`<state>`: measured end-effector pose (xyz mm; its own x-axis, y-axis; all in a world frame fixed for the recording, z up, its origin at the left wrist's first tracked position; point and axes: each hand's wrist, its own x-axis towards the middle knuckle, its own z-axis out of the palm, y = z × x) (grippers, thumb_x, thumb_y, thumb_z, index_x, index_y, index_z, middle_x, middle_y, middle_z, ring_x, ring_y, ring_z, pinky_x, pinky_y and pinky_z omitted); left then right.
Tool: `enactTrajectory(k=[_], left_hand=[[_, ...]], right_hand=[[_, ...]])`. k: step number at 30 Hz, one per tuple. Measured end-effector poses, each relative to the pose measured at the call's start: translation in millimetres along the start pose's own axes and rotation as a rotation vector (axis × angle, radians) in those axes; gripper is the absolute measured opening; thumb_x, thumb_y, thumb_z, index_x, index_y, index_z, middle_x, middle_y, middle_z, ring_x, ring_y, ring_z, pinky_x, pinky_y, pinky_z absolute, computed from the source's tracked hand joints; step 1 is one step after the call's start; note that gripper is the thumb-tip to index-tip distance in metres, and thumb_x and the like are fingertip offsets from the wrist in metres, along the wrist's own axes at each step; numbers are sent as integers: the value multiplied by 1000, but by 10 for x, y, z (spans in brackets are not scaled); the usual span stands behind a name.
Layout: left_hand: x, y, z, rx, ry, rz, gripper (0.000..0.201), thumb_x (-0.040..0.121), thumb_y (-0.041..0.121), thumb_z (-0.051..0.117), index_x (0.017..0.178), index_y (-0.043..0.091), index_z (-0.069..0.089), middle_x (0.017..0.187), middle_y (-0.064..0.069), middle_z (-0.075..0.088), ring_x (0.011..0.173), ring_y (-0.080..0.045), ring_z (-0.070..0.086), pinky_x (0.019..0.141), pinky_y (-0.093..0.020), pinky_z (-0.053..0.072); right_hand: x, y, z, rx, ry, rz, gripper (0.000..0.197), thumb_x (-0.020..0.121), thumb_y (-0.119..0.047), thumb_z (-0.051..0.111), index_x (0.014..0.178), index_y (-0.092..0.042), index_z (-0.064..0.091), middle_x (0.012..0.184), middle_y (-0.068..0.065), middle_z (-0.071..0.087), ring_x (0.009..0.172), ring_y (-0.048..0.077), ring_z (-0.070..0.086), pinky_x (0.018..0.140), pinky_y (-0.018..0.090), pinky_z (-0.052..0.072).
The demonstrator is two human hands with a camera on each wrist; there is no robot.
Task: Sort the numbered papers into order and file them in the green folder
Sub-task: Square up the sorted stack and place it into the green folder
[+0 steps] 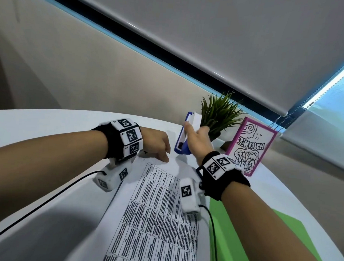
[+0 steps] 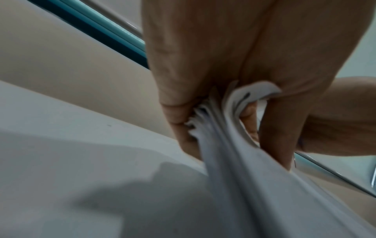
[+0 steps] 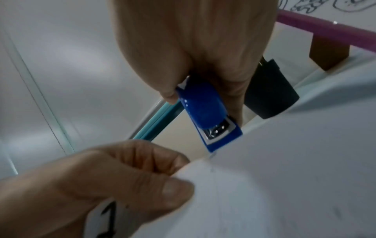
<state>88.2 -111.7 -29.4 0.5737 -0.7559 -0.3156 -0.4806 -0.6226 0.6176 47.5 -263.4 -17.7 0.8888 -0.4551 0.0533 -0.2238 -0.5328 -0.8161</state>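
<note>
A stack of printed papers [image 1: 154, 215] lies on the white table [image 1: 37, 127], its top sheet a dense table of text. My left hand [image 1: 158, 147] pinches the stack's far corner, thumb on top; the layered paper edges [image 2: 205, 122] fan out between my fingers, and a handwritten "1" shows on the top sheet [image 3: 264, 185]. My right hand [image 1: 196, 139] grips a blue and white stapler [image 1: 185, 135] just beyond that corner; its metal mouth [image 3: 217, 130] points down at the paper edge. The green folder [image 1: 261, 240] lies under my right forearm.
A small potted grass plant [image 1: 218, 112] in a black pot [image 3: 268, 95] and a pink-framed drawing [image 1: 250, 146] stand at the table's far right. Cables [image 1: 43, 203] run from both wrist cameras across the table. A wall and window blind rise behind.
</note>
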Motion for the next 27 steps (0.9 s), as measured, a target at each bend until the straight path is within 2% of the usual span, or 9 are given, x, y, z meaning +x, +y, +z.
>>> enactTrajectory(k=[2,5,9,10,12,16,19,23,27], left_hand=[[-8,7,-14,-1,8,2,21,88,20,62,74,5,55,58,-21,50,34,-15,37,38,-12,35],[-11,-14,0,-2,17,-8,25,86,20,62,67,8,50,46,-11,47,35,-16,37,51,-23,36],[-6,-42,21,-18,12,-40,29,86,20,62,62,12,50,39,-4,45,35,-17,36,54,-26,34],[-5,-39,21,-18,12,-47,28,86,20,62,62,12,51,39,-3,45,34,-17,36,54,-26,34],[-10,-22,21,-14,10,-54,25,86,21,63,66,11,52,42,-5,45,34,-17,34,51,-25,32],[-16,-14,10,-37,17,-28,25,86,26,65,68,10,56,47,-10,45,36,-19,32,47,-23,32],[-28,-39,-11,-61,26,-8,26,84,22,65,61,15,56,51,-12,45,38,-20,34,44,-19,32],[-34,-59,-10,-92,37,5,31,86,21,64,59,14,50,56,-14,43,39,-20,34,42,-19,31],[-32,-26,-20,-110,33,20,33,87,21,64,59,14,48,47,-8,40,38,-20,33,46,-22,30]], right_hand=[[-75,27,86,-8,-52,46,64,95,-50,49,129,1,32,120,15,54,111,29,54,98,39,44],[-186,61,143,-4,-90,69,60,97,-47,48,131,0,31,113,10,51,102,24,50,80,31,39],[-236,47,123,32,-102,109,52,98,-46,46,128,-5,32,108,7,47,96,22,47,60,28,36],[-235,47,119,46,-91,104,52,98,-46,46,126,-4,32,108,7,48,96,21,48,63,28,38],[-240,49,116,25,-78,63,54,97,-46,48,127,-3,34,109,6,50,100,22,50,78,32,40],[-301,91,189,-13,-29,44,47,96,-43,48,122,-5,36,111,9,53,102,26,53,83,35,42],[-326,154,263,-17,99,67,42,95,-40,47,119,-7,34,121,15,55,110,34,54,96,43,44],[-298,178,287,46,229,173,43,93,-39,43,122,-9,32,121,17,58,109,37,55,98,47,43],[-275,187,283,63,275,219,52,94,-41,41,132,-5,39,125,17,58,114,36,54,99,42,42]])
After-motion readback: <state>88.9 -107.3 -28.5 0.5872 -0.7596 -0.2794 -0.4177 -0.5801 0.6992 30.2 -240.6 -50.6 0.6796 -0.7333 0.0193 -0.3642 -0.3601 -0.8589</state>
